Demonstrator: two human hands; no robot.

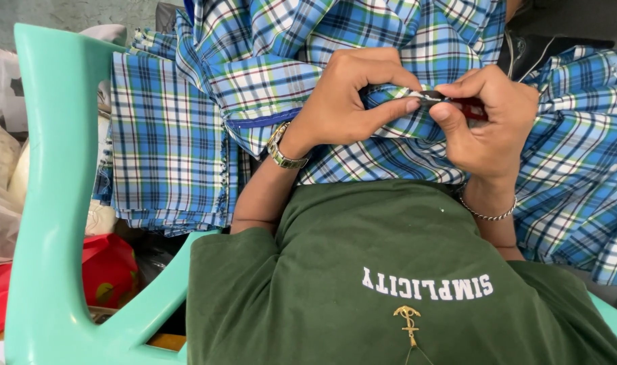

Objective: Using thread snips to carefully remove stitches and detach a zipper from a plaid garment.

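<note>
Plaid fabric (362,40), blue, white and green, lies heaped over the lap and spills left across a folded stack of the same cloth (166,155). Pinched at a small fold near the middle of the heap, just above the green shirt (389,270). Left hand (342,101), with a wristwatch (281,150), closes thumb and forefinger narrowly on that fold, holding it taut. Right hand (487,122), with a thin bracelet (487,215), grips a small red-handled tool (467,108), fingers curled tight around it, metal tip meeting the cloth right at the left thumb; exact kind of tool too hidden to tell.

Best done, by the look of it, with the fold kept stretched between both pinches, tip worked only at the thread or seam, never into the weave, and kept clear of the left thumb. Short, controlled strokes suit better than long pulls.

Mint-green plastic chair (51,203) frames the left side; red bag (109,267) sits beneath it.
</note>
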